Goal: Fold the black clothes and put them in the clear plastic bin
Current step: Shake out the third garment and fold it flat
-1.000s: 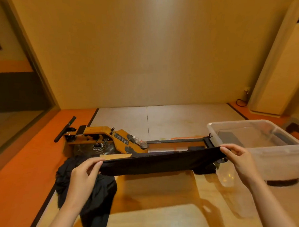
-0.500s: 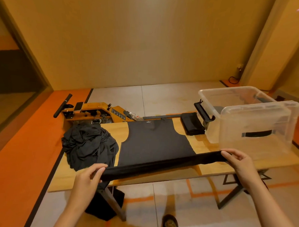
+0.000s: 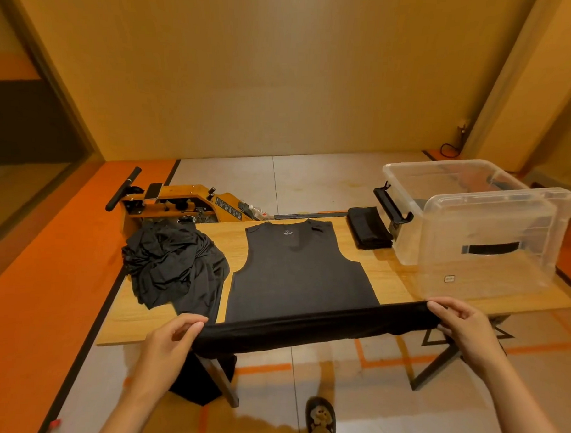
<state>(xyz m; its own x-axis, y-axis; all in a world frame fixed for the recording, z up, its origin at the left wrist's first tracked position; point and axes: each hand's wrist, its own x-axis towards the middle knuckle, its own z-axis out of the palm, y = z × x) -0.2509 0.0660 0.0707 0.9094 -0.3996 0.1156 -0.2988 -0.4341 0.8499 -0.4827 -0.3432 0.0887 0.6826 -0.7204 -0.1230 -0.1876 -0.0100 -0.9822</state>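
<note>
Task is judged early. One folded black piece [image 3: 368, 231] is laid at centre right of the frame, just beside the clear bin [image 3: 488, 258] and not yet inside. A crumpled black pile [image 3: 174, 264] is left at centre left. A black vest [image 3: 301, 276] is spread flat on the bench [image 3: 389, 273], mid-frame. Its near hem is pinched at both ends: left hand [image 3: 169, 339] lower left, right hand [image 3: 459, 325] lower right, fingers [image 3: 444, 305] curled round the cloth.

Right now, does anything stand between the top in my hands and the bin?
Only a folded cloth lies on the table between the top and the bin. The bin looks open above, so lifting the top over the cloth should clear it.
</note>
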